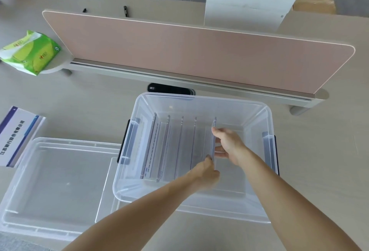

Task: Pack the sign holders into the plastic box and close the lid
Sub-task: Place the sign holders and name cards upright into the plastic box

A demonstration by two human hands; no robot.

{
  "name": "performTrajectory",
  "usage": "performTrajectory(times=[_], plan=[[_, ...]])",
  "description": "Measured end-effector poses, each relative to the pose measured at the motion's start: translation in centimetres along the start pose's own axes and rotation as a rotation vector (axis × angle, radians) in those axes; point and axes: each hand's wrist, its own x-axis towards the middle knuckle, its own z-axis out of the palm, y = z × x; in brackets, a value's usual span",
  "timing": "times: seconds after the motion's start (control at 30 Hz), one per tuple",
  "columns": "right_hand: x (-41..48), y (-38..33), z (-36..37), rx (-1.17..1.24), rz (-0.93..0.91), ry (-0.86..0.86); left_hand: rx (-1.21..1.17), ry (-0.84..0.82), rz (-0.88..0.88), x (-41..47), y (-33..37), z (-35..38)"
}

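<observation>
A clear plastic box [257, 111] stands open on the desk in front of me. Several clear sign holders [166, 147] stand upright in a row inside it. Both my hands are inside the box on the rightmost sign holder [214, 131]. My left hand [206, 173] pinches its near end, and my right hand [227, 144] grips its top edge from the right. The box's clear lid [54, 187] lies flat on the desk to the left. One more clear sign holder [105, 193] lies partly under the box's left front corner.
A pink desk divider [199, 53] runs across behind the box. A green tissue pack [30, 51] lies at the far left, and a white and blue printed sign [15, 135] sits left of the lid. A black device [169, 89] lies behind the box.
</observation>
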Motion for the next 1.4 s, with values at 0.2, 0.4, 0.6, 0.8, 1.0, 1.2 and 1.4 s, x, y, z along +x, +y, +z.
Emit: performTrajectory(times=[0.2, 0.4, 0.6, 0.8, 1.0, 1.2, 1.4], plan=[[0.2, -1.1, -1.0, -0.004, -0.035, -0.024, -0.24, 0.064, 0.061, 0.4, -1.0, -1.3], [-0.2, -1.6, -0.3, -0.028, -0.061, -0.036, -0.115, 0.206, 0.069, 0.2, -0.9, -1.1], [-0.6, -1.5, 0.2, -0.011, -0.055, -0.074, -0.146, 0.175, 0.016, 0.0, -1.1, -1.3], [-0.7, -1.4, 0.8, -0.055, -0.072, -0.083, -0.187, 0.174, -0.003, -0.5, -1.4, -1.5], [-1.2, -1.8, 1.1, -0.15, -0.098, -0.056, -0.188, 0.174, -0.04, -0.5, -0.7, -1.9], [-2.7, -2.7, 0.9, -0.416, -0.178, 0.064, -0.175, 0.2, -0.049, -2.5, 0.1, -3.4], [-7.2, -5.6, -0.2, -0.543, -0.454, 0.183, -0.274, 0.341, -0.01, -7.5, -0.3, -7.9]])
